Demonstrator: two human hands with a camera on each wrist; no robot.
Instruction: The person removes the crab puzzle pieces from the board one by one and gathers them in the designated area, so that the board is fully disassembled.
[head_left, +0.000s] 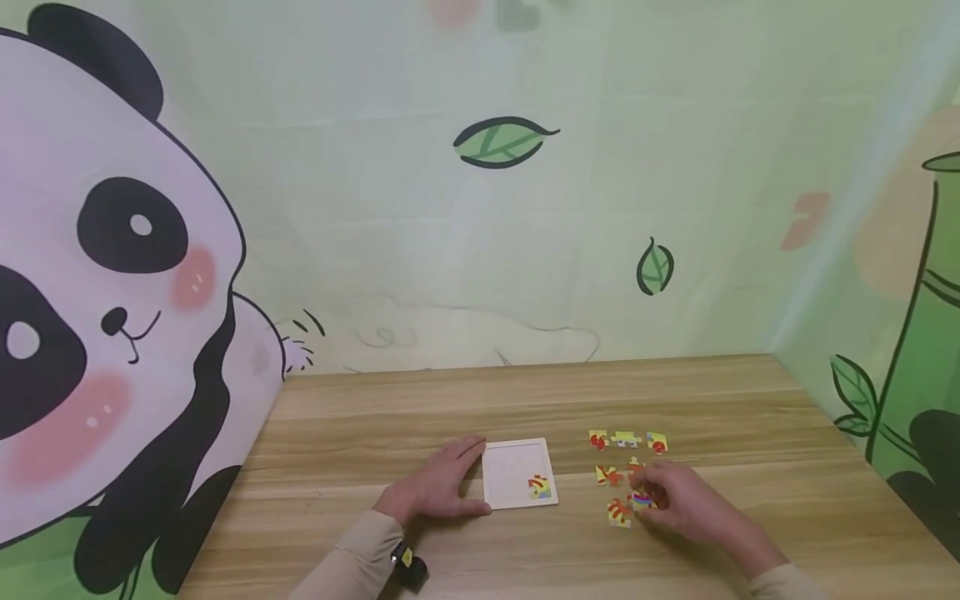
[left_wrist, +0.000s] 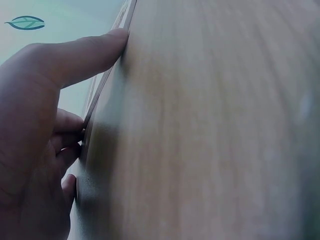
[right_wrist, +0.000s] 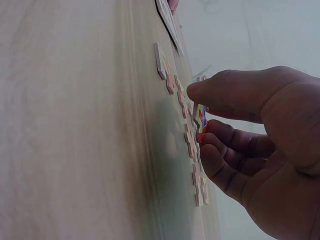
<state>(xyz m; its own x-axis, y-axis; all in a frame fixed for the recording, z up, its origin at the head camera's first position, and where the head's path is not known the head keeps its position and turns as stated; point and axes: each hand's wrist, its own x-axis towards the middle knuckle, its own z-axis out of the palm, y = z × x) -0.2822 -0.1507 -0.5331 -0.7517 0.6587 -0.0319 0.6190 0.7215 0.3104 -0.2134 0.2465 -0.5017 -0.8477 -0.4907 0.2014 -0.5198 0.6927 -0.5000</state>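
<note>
A square white puzzle tray (head_left: 504,477) lies on the table, with one red, yellow and blue jigsaw piece (head_left: 538,487) in its lower right corner. My left hand (head_left: 435,485) rests against the tray's left side, thumb near the front corner and fingers by the back one. In the left wrist view, the thumb (left_wrist: 95,56) touches the tray's edge. To the right of the tray, my right hand (head_left: 686,504) pinches a rainbow-striped jigsaw piece (right_wrist: 200,116) between thumb and fingers. That piece is tilted on edge above the others in the right wrist view.
Several loose jigsaw pieces lie in rough rows right of the tray: a back row with a middle piece (head_left: 626,439), a red and yellow piece (head_left: 609,476), and a front piece (head_left: 619,512). A wall cloth with a printed panda (head_left: 150,333) stands behind the wooden table (head_left: 360,408).
</note>
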